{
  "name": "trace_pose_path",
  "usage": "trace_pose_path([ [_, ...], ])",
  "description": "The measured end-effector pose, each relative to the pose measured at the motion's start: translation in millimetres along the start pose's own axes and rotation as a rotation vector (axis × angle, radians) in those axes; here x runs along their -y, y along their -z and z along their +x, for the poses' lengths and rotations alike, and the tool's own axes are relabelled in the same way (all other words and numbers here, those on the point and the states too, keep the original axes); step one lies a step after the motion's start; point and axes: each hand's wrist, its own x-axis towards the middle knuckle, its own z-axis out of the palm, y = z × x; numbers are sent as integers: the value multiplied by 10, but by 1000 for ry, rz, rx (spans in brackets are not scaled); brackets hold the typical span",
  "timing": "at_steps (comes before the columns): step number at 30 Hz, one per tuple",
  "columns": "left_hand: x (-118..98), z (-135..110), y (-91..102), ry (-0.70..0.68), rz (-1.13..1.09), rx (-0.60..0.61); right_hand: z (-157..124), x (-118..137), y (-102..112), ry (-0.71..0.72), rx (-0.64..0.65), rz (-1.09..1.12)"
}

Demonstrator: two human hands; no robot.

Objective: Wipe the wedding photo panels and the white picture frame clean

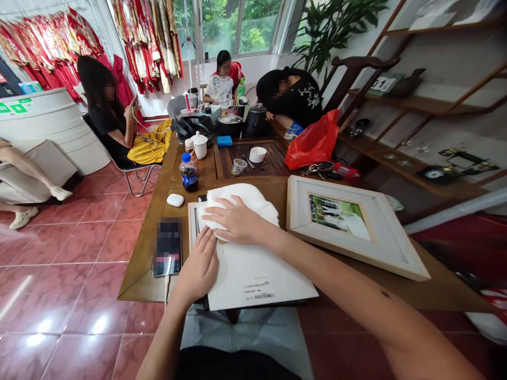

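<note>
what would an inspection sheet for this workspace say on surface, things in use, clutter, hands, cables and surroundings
Surface: wooden table, brown.
Things in use: folded white cloth over the far part of a white sheet with printing and a barcode; framed picture lies to the right.
Clutter: blue-capped bottle, small white case, phone, red bag, white bowl.
Hands: right hand spread on the cloth; left hand beside its near edge.
Cables: white cable at the phone's near end.
Surroundings: hanging garments, wooden shelves, red tiled floor, seated people.
</note>
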Motion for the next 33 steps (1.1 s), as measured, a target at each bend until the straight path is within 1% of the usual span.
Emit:
trace_pose_path([
  [3, -7, 2, 4, 8, 18, 12, 90, 45, 18, 68, 15, 22],
  [6, -1, -8, -9, 42, 29, 28, 83, 28, 12, 76, -1, 49],
  [10, -5, -16, -20, 36, 7, 15, -30, -89, -19, -16, -27, 43],
  [14, -27, -7, -2, 9, -16, -5, -222, -261, -37, -127, -53, 16],
  [17, -30, -3, 9, 2, -24, 1, -362, -368, -40, -214, -78, -9],
  [20, -26, -3, 9, 3, -21, 15, -420, -413, -47, -266, -90, -24],
  [22, -26, -4, 5, 6, -12, 19, -394, -398, -55, -271, -90, -28],
  [25, -31, -3, -2, 13, -2, 23, -278, -323, -64, -248, -80, -25],
  [33, -20, -1, -8, 16, 2, 25, 121, -48, -60, -100, -45, 18],
])
